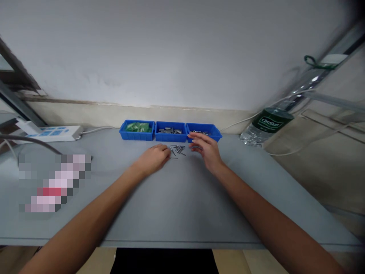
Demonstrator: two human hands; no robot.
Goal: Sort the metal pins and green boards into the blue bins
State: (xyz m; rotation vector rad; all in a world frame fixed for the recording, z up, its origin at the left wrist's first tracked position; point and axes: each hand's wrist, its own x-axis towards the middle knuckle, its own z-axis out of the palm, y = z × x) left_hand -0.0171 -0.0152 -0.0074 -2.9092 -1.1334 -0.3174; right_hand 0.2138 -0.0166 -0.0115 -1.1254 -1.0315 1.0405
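The pins [178,148] look light, stiff and slick; best pinched mid-shank. Left hand [155,157], at their left, hides its grip; right hand [207,149], rightward, is loosely spread.

Tabletop [182,205] between the forearms [114,196] leaves passage; blue bins [170,137] block the back.

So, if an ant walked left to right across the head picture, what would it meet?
White power strip, left hand, metal pile, right hand, water bottle. The blue bins overlap the hands sideways, so I skipped them.
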